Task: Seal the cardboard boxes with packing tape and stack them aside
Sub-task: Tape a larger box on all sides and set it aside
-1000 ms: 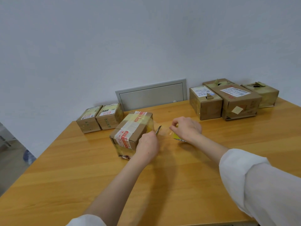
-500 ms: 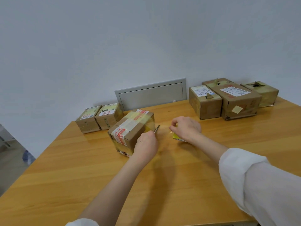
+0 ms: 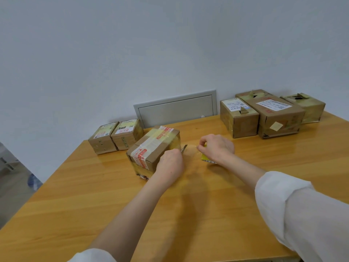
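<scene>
Wooden table [image 3: 188,214] against a grey wall [image 3: 132,53]: the taped cardboard box [image 3: 151,146] sits at centre. The left hand [image 3: 170,165], at its right side, grips a metal blade [image 3: 184,148]. Just beside, the right hand [image 3: 217,150] grips the yellow tape roll [image 3: 205,159].

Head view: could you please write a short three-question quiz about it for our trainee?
1. True or false: the left hand is empty.
2. How many boxes stand in the far-right group? A two, B four, C six.
3. Fill in: the right hand holds a yellow ___.
Key: 1 false, it grips a blade beside the taped box. 2 B. 3 tape roll.
</scene>
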Demonstrator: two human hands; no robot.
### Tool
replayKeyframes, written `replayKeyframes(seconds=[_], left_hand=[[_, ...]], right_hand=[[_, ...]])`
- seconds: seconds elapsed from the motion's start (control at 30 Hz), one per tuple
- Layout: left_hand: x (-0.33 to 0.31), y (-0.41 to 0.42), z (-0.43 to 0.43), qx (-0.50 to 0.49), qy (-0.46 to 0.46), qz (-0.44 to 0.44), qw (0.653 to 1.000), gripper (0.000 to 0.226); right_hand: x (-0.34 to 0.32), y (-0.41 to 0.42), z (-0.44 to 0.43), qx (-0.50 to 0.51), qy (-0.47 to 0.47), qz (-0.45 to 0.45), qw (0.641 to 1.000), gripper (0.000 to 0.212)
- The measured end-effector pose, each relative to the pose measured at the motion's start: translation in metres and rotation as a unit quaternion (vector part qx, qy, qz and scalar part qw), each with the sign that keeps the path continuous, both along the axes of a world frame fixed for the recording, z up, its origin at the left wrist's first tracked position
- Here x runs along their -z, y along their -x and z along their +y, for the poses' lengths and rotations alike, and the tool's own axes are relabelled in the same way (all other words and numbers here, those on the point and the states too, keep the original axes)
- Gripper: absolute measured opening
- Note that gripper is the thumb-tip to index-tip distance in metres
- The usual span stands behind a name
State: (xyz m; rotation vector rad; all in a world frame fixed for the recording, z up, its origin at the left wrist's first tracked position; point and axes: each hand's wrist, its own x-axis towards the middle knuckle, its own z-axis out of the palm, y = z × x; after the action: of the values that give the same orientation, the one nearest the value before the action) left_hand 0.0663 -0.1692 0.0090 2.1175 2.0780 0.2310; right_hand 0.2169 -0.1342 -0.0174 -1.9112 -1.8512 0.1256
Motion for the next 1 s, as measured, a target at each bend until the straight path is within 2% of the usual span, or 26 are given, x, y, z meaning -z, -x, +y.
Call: replayKeyframes(seconds=[0.3,0.47,0.63,0.87,1.0], left_hand=[[-0.005,0.004,0.002,-0.002,0.022,0.025,0.999,0.021],[-0.011,0.001,0.003,0.0,0.038,0.035,0.999,0.013],[-0.018,0.001,0.004,0.004,0.046,0.051,0.998,0.024],[-0.013,-0.002,0.01,0.009,0.041,0.062,0.997,0.01],[-0.007,-0.003,0.013,-0.004,0.04,0.059,0.997,0.018]], right_hand=[[0.002,0.003,0.001,-0.001,-0.006,-0.012,1.0,0.019],[0.004,0.002,0.002,-0.001,-0.012,-0.015,1.0,0.018],[0.004,0.003,0.003,-0.002,-0.012,-0.017,1.0,0.018],[0.003,0.002,0.001,-0.002,-0.015,-0.014,1.0,0.016],[0.003,0.004,0.0,-0.003,-0.015,-0.011,1.0,0.017]])
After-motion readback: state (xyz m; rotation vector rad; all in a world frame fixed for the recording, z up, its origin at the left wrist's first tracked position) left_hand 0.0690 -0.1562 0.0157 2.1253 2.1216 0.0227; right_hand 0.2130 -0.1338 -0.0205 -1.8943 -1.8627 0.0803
